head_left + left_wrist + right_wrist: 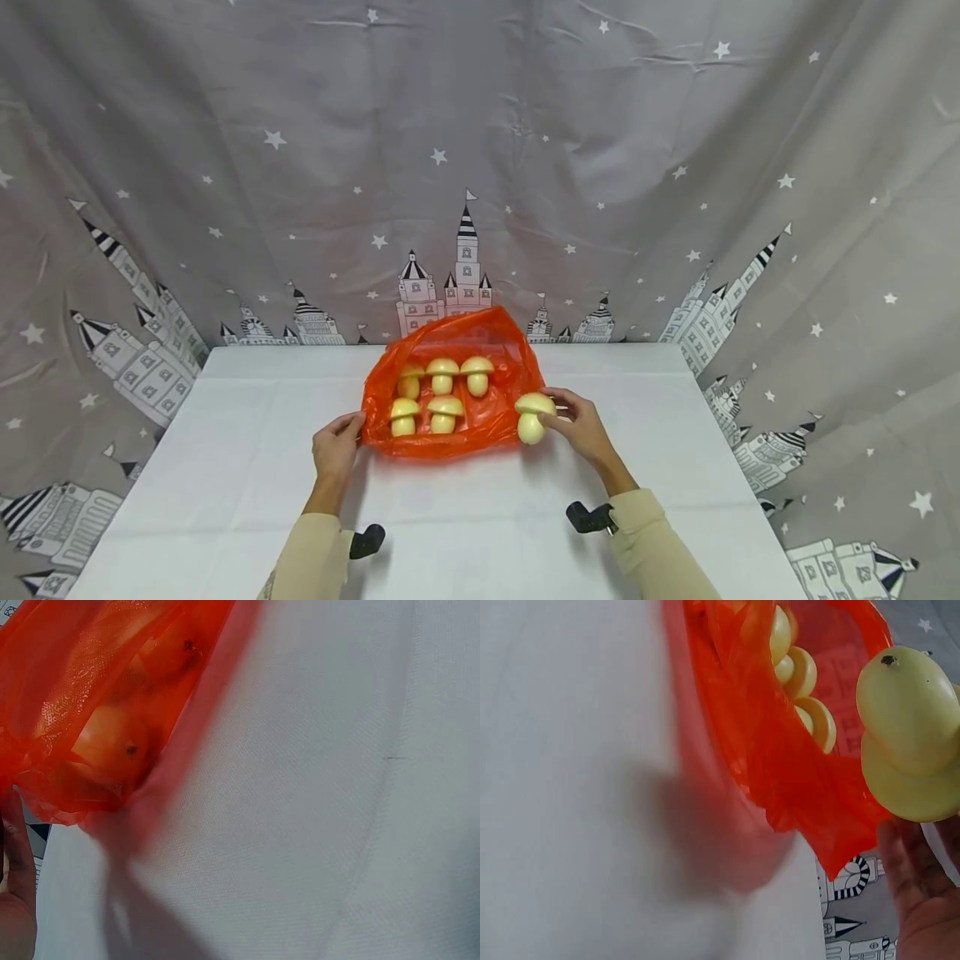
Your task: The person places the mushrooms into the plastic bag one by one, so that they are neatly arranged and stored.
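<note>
A red plastic bag (491, 421) lies with its mouth spread wide on the white table. Inside it, several pale yellow toy mushrooms (446, 407) sit in two rough rows. My left hand (335, 450) pinches the bag's left edge between thumb and fingers. Another toy mushroom (534, 403) is in my right hand (587, 429), gripped at its cap, at the bag's right front edge with its stem towards me. In the right wrist view this mushroom (911, 720) shows a dark spot on the end of its stem. Through the red film, the left wrist view shows the bagged mushrooms (109, 739) blurred.
The white table (465, 533) extends in front of the bag and to both sides. Behind it hangs a grey curtain (337, 108) printed with stars and castles. A black wrist mount (367, 542) sticks out from the left sleeve, and another mount (588, 517) from the right.
</note>
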{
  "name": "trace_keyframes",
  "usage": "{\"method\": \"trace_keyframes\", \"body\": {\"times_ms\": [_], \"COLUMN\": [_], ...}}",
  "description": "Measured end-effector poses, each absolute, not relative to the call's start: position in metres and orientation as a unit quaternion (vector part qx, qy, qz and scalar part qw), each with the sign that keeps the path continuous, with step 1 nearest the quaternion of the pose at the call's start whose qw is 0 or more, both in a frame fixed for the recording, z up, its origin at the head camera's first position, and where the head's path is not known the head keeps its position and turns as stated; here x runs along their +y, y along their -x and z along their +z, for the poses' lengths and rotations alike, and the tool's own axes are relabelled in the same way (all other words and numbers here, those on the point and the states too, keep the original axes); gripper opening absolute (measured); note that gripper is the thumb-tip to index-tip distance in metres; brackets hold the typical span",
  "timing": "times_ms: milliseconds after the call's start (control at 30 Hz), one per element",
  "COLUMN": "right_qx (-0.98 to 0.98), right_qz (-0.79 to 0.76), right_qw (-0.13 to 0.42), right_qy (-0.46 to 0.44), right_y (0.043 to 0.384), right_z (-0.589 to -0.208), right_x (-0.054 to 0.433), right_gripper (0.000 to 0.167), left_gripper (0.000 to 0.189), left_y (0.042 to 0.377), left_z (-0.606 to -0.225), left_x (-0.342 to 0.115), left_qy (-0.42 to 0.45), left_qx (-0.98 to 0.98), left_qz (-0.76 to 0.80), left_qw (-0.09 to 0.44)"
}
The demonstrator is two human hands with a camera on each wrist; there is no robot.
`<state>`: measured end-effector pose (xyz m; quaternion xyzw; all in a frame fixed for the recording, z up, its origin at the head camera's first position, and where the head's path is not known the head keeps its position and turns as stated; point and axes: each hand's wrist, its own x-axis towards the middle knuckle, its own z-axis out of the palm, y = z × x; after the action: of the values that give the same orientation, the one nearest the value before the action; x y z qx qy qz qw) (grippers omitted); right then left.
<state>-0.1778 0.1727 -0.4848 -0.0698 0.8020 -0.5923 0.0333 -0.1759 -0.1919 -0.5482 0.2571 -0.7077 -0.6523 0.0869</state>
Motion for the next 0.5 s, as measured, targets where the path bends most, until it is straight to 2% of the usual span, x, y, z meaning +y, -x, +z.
{"method": "trace_keyframes", "body": {"times_ms": [167, 400, 500], "right_qx": [0.79, 0.778, 0.778], "right_qz": [-0.604, -0.615, -0.615], "right_qw": [0.044, 0.014, 0.022], "right_qy": [0.094, 0.125, 0.129], "right_y": [0.181, 0.189, 0.186], "right_z": [-0.484, -0.5, -0.491], "right_x": [0.164, 0.155, 0.147], "right_gripper": [0.043, 0.041, 0.04], "left_gripper": [0.034, 0.034, 0.034], "left_y": [0.176, 0.175, 0.175], "left_z": [-0.549, -0.548, -0.548], "left_x": [-0.192, -0.192, -0.193], "left_qy": [-0.26, -0.26, -0.262], "left_qx": [-0.704, -0.704, -0.708], "left_qz": [-0.655, -0.655, -0.65], "left_qw": [0.088, 0.087, 0.085]}}
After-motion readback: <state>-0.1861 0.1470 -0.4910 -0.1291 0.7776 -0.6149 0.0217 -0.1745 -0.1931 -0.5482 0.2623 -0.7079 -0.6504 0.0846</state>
